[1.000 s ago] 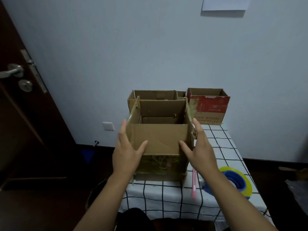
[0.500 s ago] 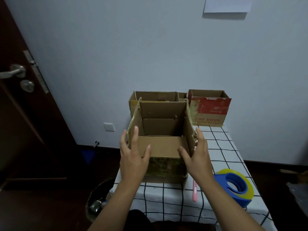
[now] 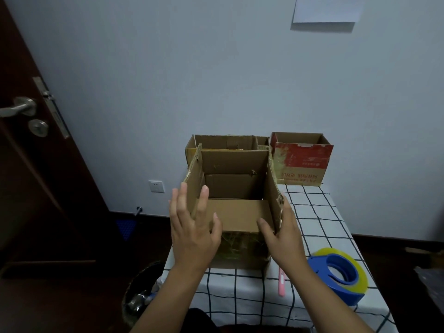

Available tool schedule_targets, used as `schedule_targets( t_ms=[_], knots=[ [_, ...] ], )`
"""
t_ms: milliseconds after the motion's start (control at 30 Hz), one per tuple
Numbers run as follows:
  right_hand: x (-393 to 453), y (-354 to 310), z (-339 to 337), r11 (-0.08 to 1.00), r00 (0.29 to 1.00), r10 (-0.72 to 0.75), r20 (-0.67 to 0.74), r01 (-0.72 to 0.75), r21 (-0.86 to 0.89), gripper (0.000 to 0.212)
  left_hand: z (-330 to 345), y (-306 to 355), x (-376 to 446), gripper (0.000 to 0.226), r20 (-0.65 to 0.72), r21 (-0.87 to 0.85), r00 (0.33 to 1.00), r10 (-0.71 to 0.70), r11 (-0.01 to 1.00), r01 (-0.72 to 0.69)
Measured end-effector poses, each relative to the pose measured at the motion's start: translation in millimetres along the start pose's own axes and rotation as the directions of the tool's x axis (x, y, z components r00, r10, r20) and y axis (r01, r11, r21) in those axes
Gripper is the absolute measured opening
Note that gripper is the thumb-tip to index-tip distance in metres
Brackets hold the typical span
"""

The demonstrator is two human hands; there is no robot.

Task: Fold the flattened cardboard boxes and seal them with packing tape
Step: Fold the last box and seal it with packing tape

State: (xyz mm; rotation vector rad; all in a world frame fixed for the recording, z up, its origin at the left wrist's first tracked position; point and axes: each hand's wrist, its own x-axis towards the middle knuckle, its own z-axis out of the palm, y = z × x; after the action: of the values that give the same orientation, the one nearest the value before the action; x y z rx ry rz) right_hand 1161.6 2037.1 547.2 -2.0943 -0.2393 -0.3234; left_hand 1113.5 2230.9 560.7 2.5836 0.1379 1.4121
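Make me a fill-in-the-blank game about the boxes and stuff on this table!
1. The tape dispenser holding the yellow roll is coloured ____.
2. The box with the red side stands against the ____.
3. The tablecloth has a pattern of black lines on ____.
4. The left hand and right hand press the sides of the open ____ box.

Missing words: blue; wall; white; cardboard
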Motion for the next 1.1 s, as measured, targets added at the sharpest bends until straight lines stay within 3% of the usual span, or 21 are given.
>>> schedule_targets(
  t_ms=[100, 200, 300, 433, 500, 633, 733, 833, 967, 1033, 1100],
  knots=[
    [5, 0, -1, 1.000, 1.000, 0.000, -0.020, 0.000, 0.006, 0.065, -10, 18, 21, 0.059, -0.016, -0.030, 0.995, 0.103, 0.994, -0.103],
    [5, 6, 3, 0.999, 0.999, 0.039, 0.012, -0.039, -0.033, 0.061, -8, 45, 60, 0.065, 0.229, -0.075, 0.970, 0.077, 0.995, -0.061],
    [4, 7, 6, 0.997, 0.998, 0.060, 0.026, -0.059, -0.041, 0.063, 21, 53, 102, 0.072, 0.509, -0.006, 0.860, 0.043, 0.999, -0.046],
    [7, 2, 6, 0.998, 0.998, 0.048, 0.047, -0.046, -0.034, 0.070, 62, 40, 133, 0.069, 0.718, 0.066, 0.695, -0.041, 0.998, -0.010],
    [6, 1, 8, 0.998, 0.997, 0.047, 0.054, -0.045, -0.039, 0.072, 71, 32, 140, 0.069, 0.760, 0.081, 0.644, -0.087, 0.996, 0.039],
    [7, 4, 11, 0.998, 0.997, 0.056, 0.054, -0.056, -0.001, 0.073, 70, 29, 140, 0.070, 0.735, 0.073, 0.672, -0.089, 0.996, 0.052],
    [6, 6, 11, 0.997, 0.995, 0.069, 0.069, -0.071, 0.031, 0.073, 56, 32, 125, 0.069, 0.758, 0.068, 0.649, -0.070, 0.997, 0.028],
    [4, 7, 7, 0.992, 0.994, 0.084, 0.067, -0.089, 0.085, 0.071, 43, 31, 102, 0.069, 0.835, 0.049, 0.548, -0.051, 0.999, 0.019],
    [2, 2, 4, 0.991, 0.995, 0.050, 0.081, -0.060, 0.120, 0.060, 37, 25, 73, 0.080, 0.950, 0.068, 0.303, -0.072, 0.997, 0.024],
    [1, 3, 6, 0.993, 0.996, 0.039, 0.086, -0.048, 0.107, 0.058, 38, 23, 67, 0.082, 0.956, 0.062, 0.285, -0.070, 0.997, 0.038],
    [1, 5, 7, 0.995, 0.996, 0.043, 0.082, -0.050, 0.082, 0.061, 38, 22, 65, 0.082, 0.945, 0.050, 0.323, -0.061, 0.998, 0.042]
  ],
)
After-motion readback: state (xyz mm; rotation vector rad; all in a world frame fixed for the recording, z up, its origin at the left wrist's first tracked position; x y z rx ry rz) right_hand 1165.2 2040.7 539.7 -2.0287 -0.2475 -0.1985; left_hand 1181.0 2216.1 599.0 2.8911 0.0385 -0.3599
